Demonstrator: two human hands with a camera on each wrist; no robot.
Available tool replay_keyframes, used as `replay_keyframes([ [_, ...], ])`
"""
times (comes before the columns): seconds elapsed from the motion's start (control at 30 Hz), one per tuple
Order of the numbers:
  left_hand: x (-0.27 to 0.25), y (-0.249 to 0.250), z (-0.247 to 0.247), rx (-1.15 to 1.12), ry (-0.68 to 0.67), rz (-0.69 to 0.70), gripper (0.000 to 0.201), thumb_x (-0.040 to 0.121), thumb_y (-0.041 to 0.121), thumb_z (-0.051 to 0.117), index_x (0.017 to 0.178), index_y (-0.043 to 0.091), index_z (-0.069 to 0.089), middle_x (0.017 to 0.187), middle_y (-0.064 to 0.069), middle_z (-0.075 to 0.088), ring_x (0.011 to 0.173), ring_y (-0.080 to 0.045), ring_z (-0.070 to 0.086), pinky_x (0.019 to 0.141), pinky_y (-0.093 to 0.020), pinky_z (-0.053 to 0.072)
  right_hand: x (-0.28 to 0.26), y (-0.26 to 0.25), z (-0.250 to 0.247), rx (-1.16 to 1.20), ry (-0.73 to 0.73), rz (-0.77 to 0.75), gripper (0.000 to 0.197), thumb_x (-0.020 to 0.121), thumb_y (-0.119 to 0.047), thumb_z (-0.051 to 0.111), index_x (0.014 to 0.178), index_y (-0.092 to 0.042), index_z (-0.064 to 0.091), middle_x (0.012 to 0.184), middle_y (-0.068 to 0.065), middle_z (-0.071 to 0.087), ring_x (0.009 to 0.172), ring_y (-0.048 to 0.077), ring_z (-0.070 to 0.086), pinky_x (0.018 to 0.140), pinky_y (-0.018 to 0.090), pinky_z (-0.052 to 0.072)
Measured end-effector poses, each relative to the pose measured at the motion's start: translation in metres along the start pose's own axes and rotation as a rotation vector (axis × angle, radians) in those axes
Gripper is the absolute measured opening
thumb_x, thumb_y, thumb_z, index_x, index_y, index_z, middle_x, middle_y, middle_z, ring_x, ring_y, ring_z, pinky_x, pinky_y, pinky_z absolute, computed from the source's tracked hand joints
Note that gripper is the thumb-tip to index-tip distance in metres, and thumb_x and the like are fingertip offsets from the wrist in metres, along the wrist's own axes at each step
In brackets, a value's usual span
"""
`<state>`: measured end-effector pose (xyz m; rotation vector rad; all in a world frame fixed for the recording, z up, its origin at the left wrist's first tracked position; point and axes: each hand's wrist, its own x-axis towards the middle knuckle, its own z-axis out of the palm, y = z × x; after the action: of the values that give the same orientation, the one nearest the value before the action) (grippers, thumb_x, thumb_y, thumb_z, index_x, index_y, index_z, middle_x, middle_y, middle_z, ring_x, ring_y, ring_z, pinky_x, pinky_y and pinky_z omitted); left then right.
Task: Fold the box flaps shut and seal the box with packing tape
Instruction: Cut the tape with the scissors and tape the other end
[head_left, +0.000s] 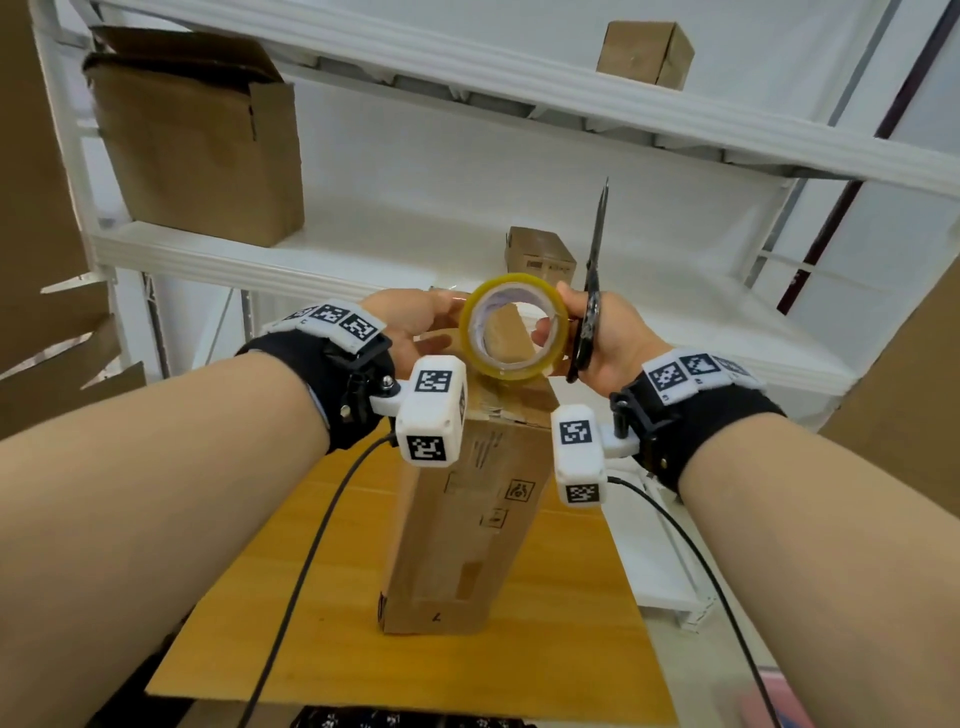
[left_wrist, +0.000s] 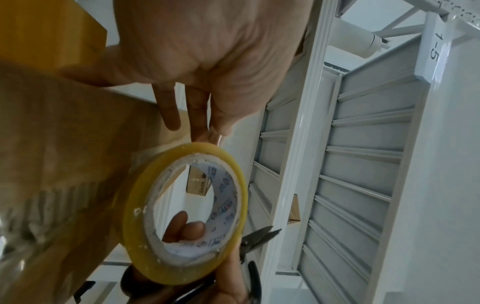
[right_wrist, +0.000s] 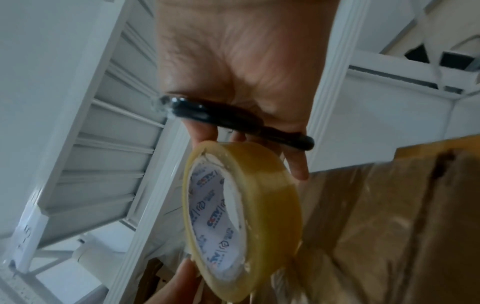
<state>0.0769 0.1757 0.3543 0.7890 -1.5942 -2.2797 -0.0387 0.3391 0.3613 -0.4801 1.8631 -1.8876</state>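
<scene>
Right hand (head_left: 605, 338) gripping tape roll (head_left: 514, 326) and scissors (head_left: 592, 291), left hand (head_left: 415, 322) pinching its edge, hovering over the box (head_left: 467, 519) standing on the tabletop (head_left: 260, 597).

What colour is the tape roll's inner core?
White with blue and red print, on the tape roll; clearest in the right wrist view.

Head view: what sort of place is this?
Probably a stockroom or packing area: white metal shelving holding brown cardboard boxes, and a tall cardboard box standing on a wooden table.

Both hands are holding the tape roll (head_left: 513, 326) above the tall box (head_left: 467, 514) standing on the table (head_left: 249, 623); the right hand (head_left: 608, 343) is also gripping scissors (head_left: 595, 270), while the left hand (head_left: 410, 317) is pinching the roll's edge.
</scene>
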Motion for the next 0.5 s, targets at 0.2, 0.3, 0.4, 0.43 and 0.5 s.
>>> replay_keyframes([
  [0.2, 0.0, -0.002, 0.0, 0.062, 0.009, 0.001, 0.046, 0.099, 0.016, 0.057, 0.057, 0.009, 0.075, 0.064, -0.002, 0.069, 0.082, -0.01, 0.052, 0.092, -0.023, 0.049, -0.013, -0.017, 0.001, -0.001, -0.099, 0.125, 0.04, 0.104, -0.033, 0.053, 0.073, -0.011, 0.065, 0.058, 0.001, 0.064, 0.055, 0.018, 0.066, 0.054, 0.031, 0.057],
  [0.3, -0.008, 0.001, 0.005, 0.142, 0.05, 0.181, 0.028, 0.099, 0.018, 0.053, 0.08, 0.012, 0.073, 0.081, 0.002, 0.072, 0.095, -0.014, 0.063, 0.092, -0.031, 0.05, -0.021, -0.023, -0.001, 0.109, -0.098, 0.171, 0.031, 0.102, -0.033, 0.056, 0.092, -0.008, 0.072, 0.075, 0.007, 0.074, 0.066, 0.023, 0.071, 0.061, 0.041, 0.064],
  [0.4, -0.014, -0.002, 0.004, 0.115, -0.026, 0.266, 0.02, 0.097, 0.02, 0.054, 0.105, 0.013, 0.071, 0.093, 0.004, 0.073, 0.09, -0.009, 0.066, 0.105, -0.041, 0.033, -0.033, -0.029, -0.01, 0.202, -0.16, 0.25, 0.049, 0.092, -0.033, 0.064, 0.133, -0.007, 0.065, 0.125, 0.014, 0.071, 0.095, 0.035, 0.073, 0.069, 0.059, 0.062],
  [0.43, -0.014, -0.004, 0.002, 0.105, -0.044, 0.265, 0.019, 0.096, 0.018, 0.055, 0.103, 0.012, 0.071, 0.085, 0.003, 0.072, 0.082, -0.009, 0.065, 0.104, -0.042, 0.035, -0.038, -0.028, -0.014, 0.201, -0.207, 0.267, 0.06, 0.087, -0.032, 0.065, 0.141, -0.007, 0.059, 0.126, 0.018, 0.069, 0.096, 0.038, 0.073, 0.066, 0.059, 0.061],
  [0.5, -0.017, -0.011, 0.0, 0.087, -0.077, 0.253, 0.016, 0.093, 0.011, 0.056, 0.099, 0.005, 0.07, 0.073, -0.002, 0.067, 0.072, -0.015, 0.062, 0.097, -0.04, 0.047, -0.044, -0.02, -0.023, 0.128, -0.345, 0.304, 0.071, 0.083, -0.031, 0.065, 0.149, -0.009, 0.049, 0.122, 0.022, 0.07, 0.098, 0.042, 0.073, 0.069, 0.057, 0.061],
])
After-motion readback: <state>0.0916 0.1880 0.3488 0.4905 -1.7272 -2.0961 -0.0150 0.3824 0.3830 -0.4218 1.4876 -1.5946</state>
